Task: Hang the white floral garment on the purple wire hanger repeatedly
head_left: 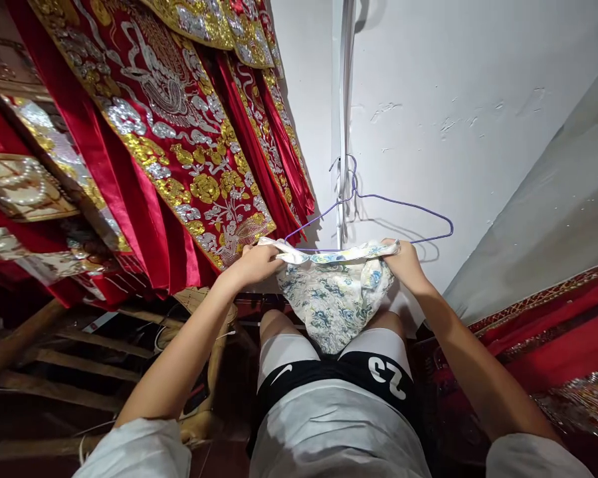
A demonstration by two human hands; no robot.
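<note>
A thin white garment [336, 302] with a blue and yellow floral print hangs down in front of my thighs, its top edge stretched level between both hands. My left hand [262, 262] is closed on one end of that edge. At the opposite end, my right hand [403, 260] grips the other corner. Directly behind the garment, a purple wire hanger [403, 202] hangs against the wall. Its bottom bar runs along the garment's upper edge; whether cloth is looped over it I cannot tell. Exactly what kind of garment it is does not show.
Red costumes [204, 159] with gold and silver sequin embroidery hang at the left. A pale vertical strip [343, 99] runs up the white wall [453, 119] by the hanger's hook. Low at the left is a wooden frame [80, 365]; more red cloth [558, 338] lies at the right.
</note>
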